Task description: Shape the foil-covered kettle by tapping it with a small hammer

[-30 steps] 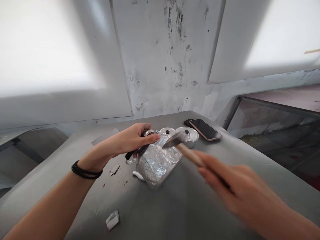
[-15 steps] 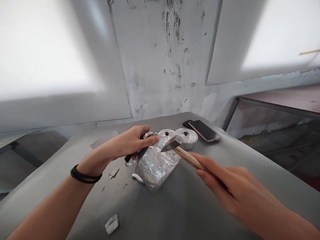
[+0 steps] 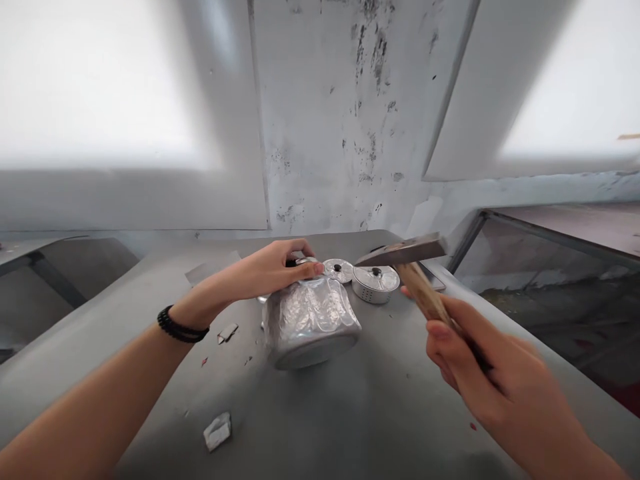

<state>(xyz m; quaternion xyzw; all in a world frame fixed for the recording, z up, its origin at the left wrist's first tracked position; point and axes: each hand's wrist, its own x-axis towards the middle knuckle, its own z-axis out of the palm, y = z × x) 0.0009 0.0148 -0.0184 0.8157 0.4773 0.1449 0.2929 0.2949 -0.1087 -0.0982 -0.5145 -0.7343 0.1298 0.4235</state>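
Note:
My left hand (image 3: pixel 290 267) grips a silver metal teapot (image 3: pixel 315 310) by its rim, thumb on the near side. The pot lies tipped on its side, its rounded base facing me and its wall covered in hammered dents. My fingers hide the mouth. In my right hand (image 3: pixel 485 367) is a hammer (image 3: pixel 423 287), gripped by its wooden handle. The metal head is raised to the right of the teapot, apart from it. Behind stand a perforated metal strainer with a black-knobbed lid (image 3: pixel 376 285) and a similar lidded piece (image 3: pixel 338 270).
A phone (image 3: pixel 437 279) lies at the back right, mostly hidden by the hammer and hand. Pale broken chips (image 3: pixel 217 432) and small scraps lie left on the grey table (image 3: pixel 320 427). A stained wall (image 3: pixel 340 133) rises behind, and another table (image 3: pixel 565 227) stands at the right.
The hammer has lifted off the teapot, up and to the right. My left hand has turned the teapot, so its base faces me more and the spout is hidden. The view has shifted slightly.

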